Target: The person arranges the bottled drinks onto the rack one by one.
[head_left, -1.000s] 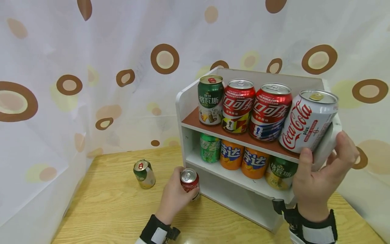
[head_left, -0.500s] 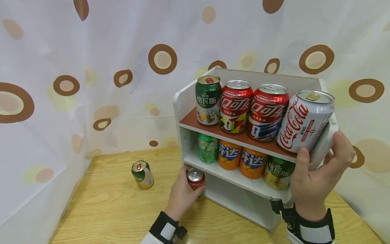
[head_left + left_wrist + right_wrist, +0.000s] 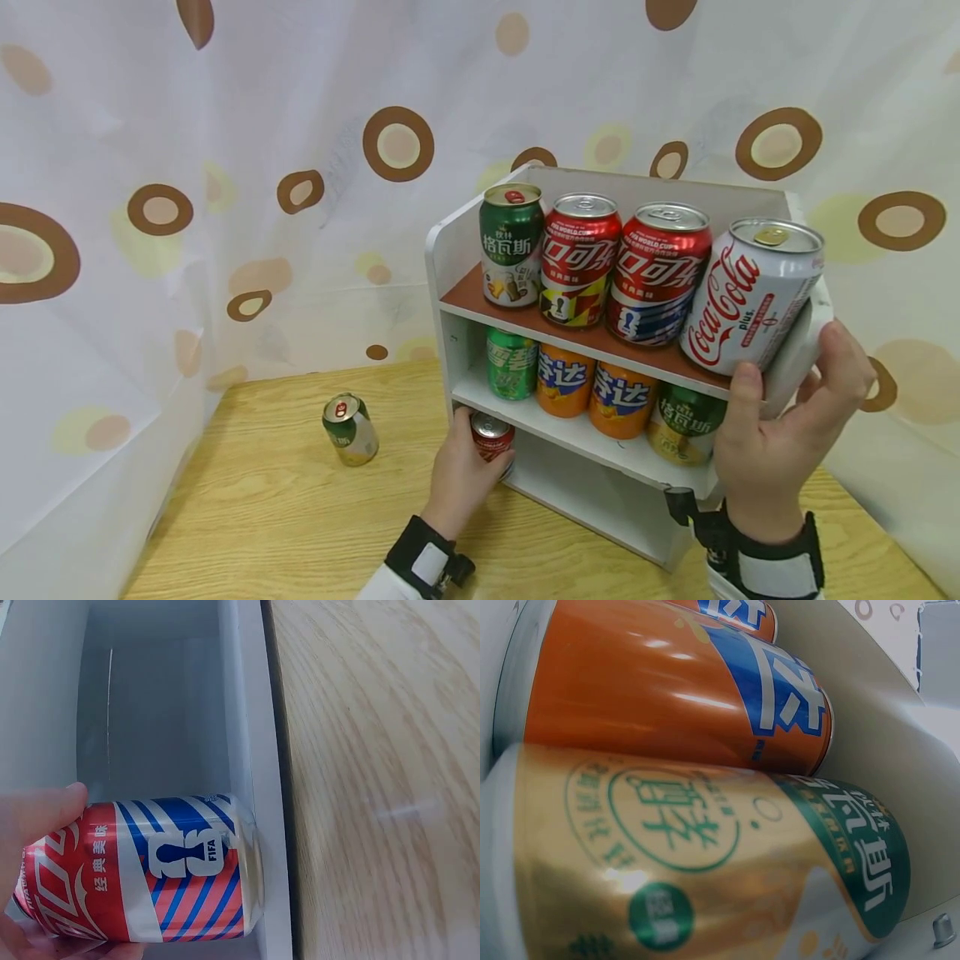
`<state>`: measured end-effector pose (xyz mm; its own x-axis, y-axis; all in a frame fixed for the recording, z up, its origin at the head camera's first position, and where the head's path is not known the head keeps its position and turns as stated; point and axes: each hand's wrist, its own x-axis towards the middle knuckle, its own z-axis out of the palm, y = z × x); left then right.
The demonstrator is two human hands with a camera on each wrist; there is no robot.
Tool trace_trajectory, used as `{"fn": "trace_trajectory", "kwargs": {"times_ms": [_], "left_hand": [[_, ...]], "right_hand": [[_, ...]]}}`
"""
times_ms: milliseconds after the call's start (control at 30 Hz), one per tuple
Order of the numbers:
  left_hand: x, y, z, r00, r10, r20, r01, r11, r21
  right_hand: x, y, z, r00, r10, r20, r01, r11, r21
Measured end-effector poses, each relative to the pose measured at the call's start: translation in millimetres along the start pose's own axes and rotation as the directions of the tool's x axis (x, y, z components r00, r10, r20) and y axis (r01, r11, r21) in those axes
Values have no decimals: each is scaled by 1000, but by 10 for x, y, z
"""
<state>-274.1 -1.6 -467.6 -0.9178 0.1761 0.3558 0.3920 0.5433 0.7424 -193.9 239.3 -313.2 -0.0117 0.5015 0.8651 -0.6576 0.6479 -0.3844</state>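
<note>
My left hand [image 3: 461, 475] grips a red Coca-Cola can [image 3: 492, 433] at the left end of the bottom compartment of a white three-tier shelf [image 3: 592, 496]. In the left wrist view, the can's [image 3: 187, 870] striped FIFA side faces out, its base right at the shelf's front edge. At the shelf's right side panel, my right hand [image 3: 787, 442] holds on, thumb at the front edge and index finger up the outer side. Just above that thumb, a white Coca-Cola plus can [image 3: 750, 300] leans right against the panel.
Two red Coca-Cola cans and a green-and-white can [image 3: 512, 246] share the top tier. A green Sprite can [image 3: 512, 364], orange Fanta cans [image 3: 564, 381] and a green-and-gold can [image 3: 675, 855] fill the middle tier. Another green-and-gold can [image 3: 351, 429] stands on the wooden table [image 3: 247, 500].
My left hand has moved right with the red can, from the table beside the shelf into the bottom compartment's left end. The right hand has kept its hold on the side panel.
</note>
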Motion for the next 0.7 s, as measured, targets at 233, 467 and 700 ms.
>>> {"fn": "trace_trajectory", "kwargs": {"times_ms": [233, 467, 700], "left_hand": [[42, 18, 84, 1000, -2, 0, 2, 1000, -11], [71, 28, 160, 999, -32, 6, 32, 999, -28], [74, 36, 201, 997, -78, 6, 78, 994, -75]], "right_hand": [[-3, 11, -4, 1000, -1, 1, 1, 1000, -3], [0, 0, 4, 1000, 2, -3, -2, 1000, 0], [-9, 10, -6, 1000, 3, 3, -3, 1000, -6]]}}
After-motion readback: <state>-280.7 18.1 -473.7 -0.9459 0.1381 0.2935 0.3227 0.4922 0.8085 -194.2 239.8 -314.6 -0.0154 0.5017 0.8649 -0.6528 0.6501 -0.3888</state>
